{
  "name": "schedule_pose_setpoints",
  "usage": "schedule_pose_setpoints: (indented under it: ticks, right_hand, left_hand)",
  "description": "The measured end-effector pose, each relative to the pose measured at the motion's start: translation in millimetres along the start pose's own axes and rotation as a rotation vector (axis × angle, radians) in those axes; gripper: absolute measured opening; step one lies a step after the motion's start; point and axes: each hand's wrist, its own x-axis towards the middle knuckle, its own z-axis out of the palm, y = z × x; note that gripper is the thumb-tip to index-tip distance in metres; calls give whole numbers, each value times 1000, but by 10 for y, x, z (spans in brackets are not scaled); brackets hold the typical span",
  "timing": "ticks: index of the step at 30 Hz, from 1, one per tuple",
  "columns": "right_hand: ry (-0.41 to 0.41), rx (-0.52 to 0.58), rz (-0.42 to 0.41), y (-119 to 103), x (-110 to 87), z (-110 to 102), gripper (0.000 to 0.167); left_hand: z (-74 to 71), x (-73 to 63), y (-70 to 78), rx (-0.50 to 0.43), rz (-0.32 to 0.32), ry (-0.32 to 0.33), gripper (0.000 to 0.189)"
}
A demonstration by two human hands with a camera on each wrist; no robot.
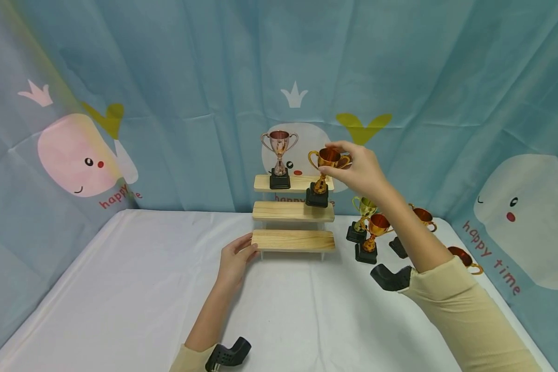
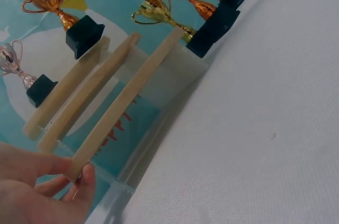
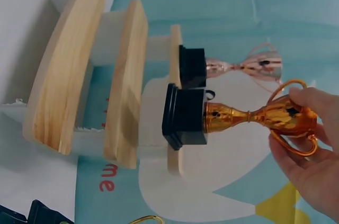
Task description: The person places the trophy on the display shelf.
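My right hand (image 1: pixel 359 168) pinches an orange-gold trophy (image 3: pixel 288 118) by its cup, between thumb and fingers. The trophy's black base hangs in front of the right part of the top shelf; in the left wrist view it looks just above the wood. A rose-gold trophy (image 1: pixel 279 152) stands upright on the left half of the top tier of a three-step wooden stand (image 1: pixel 293 241). With thumb and fingers, my left hand (image 1: pixel 233 262) grips the left end of the lowest step (image 2: pixel 127 97).
Right of the stand, a yellow-gold trophy (image 1: pixel 365 208) and an orange-gold one (image 1: pixel 378 226) stand on the white cloth (image 1: pixel 144 289). More orange trophies (image 1: pixel 462 254) are partly hidden behind my right forearm. A blue printed curtain (image 1: pixel 190 77) hangs behind.
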Motion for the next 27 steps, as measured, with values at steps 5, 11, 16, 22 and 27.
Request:
schedule_pose_setpoints:
  ticks: [5,11,16,22,27]
  right_hand:
    - [10,68,23,36,121,-4,55]
    - [4,101,50,41,245,-36,54]
    - [1,76,53,41,341,-57,55]
    - [-14,48,62,37,453,-53,57]
    - [-16,45,68,54,538,-33,56]
  left_hand:
    - [-4,-4,2,3,6,4,44]
    - [-3,-8,1,7,6,8,44]
    - [0,-7,4,2,10,-1,45]
    - [-3,-11,5,6,3,-1,45]
    - [2,-18,13,9,-3,5,45]
